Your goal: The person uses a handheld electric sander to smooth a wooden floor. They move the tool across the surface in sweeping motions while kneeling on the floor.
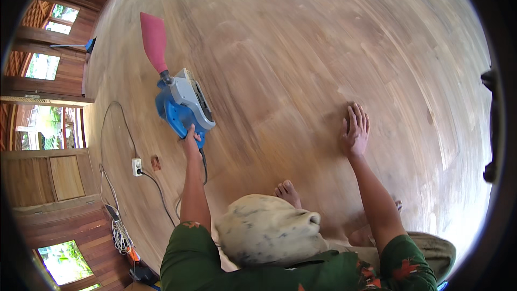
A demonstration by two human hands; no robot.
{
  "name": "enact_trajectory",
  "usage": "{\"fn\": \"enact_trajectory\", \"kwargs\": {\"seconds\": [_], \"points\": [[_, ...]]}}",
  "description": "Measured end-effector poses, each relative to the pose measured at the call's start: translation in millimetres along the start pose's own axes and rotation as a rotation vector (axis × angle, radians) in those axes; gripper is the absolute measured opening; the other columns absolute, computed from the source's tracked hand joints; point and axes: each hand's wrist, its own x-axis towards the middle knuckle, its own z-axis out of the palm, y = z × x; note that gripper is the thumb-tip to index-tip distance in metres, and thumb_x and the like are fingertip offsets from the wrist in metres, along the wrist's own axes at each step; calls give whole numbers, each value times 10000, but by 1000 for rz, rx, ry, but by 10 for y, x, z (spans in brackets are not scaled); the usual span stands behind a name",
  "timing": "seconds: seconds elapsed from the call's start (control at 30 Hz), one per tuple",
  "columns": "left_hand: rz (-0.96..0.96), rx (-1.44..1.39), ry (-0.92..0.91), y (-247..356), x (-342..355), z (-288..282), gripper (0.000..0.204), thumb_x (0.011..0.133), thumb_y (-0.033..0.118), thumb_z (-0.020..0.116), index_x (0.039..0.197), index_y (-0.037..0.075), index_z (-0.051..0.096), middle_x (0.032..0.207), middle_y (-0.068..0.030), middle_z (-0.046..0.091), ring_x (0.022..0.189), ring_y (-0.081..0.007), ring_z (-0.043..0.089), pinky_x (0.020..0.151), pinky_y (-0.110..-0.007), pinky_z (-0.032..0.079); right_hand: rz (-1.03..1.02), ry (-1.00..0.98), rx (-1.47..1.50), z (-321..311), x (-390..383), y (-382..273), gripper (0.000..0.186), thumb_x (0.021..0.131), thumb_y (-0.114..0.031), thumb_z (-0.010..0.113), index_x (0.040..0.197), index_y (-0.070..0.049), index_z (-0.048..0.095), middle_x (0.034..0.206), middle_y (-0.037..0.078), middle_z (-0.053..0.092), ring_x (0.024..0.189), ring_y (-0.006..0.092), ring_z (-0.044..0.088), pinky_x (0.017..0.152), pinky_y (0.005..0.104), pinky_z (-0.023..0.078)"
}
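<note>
A blue and grey belt sander (186, 102) is at the left, on or just above the wooden floor (280, 75). It seems tipped sideways, its belt side facing right. A pinkish-red dust bag (154, 43) stretches from its far end. My left hand (192, 139) is closed around the blue handle at the near end, where the black power cord comes out. Well to the right, my right hand (356, 132) rests palm down on the floorboards, fingers extended and holding nothing. My bare foot (288, 193) and bent knee (269, 231) show between my arms.
Left of my left forearm lies a white extension socket (137, 167) with a black plug, and its cord loops across the floor. Beside it sits a small reddish-brown patch or block (155, 163). A coiled pale cable (121, 234) and a blue broom (89, 45) are near the wooden wall.
</note>
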Motion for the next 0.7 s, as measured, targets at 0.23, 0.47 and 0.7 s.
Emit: {"fn": "enact_trajectory", "kwargs": {"seconds": [0.23, 0.47, 0.7], "points": [[93, 26, 23, -332, -1444, 10, 215, 946, 100, 781, 886, 87, 575, 694, -15, 583, 589, -117, 551, 644, -288, 479, 30, 15, 60, 30, -34, 5, 439, 1029, -222, 571, 1454, -111, 586, 1587, 78, 506, 1520, 274, 395, 1273, 488, 258], [-163, -74, -256, -405, -2215, 157, 157, 988, 155, 717, 970, 113, 566, 692, -49, 585, 630, -195, 608, 811, -385, 523, 30, 53, 81, 40, -10, -20, 430, 1026, -263, 576, 1430, -118, 608, 1573, 81, 520, 1519, 284, 392, 1274, 497, 245], [-236, -61, -489, -424, -2420, 469, 163, 972, 53, 647, 941, 127, 506, 698, -35, 556, 682, -191, 611, 823, -387, 521, 7, 77, 121, 0, -16, -3, 424, 1005, -247, 605, 1406, -108, 625, 1563, 94, 527, 1505, 289, 412, 1266, 505, 266]]}}
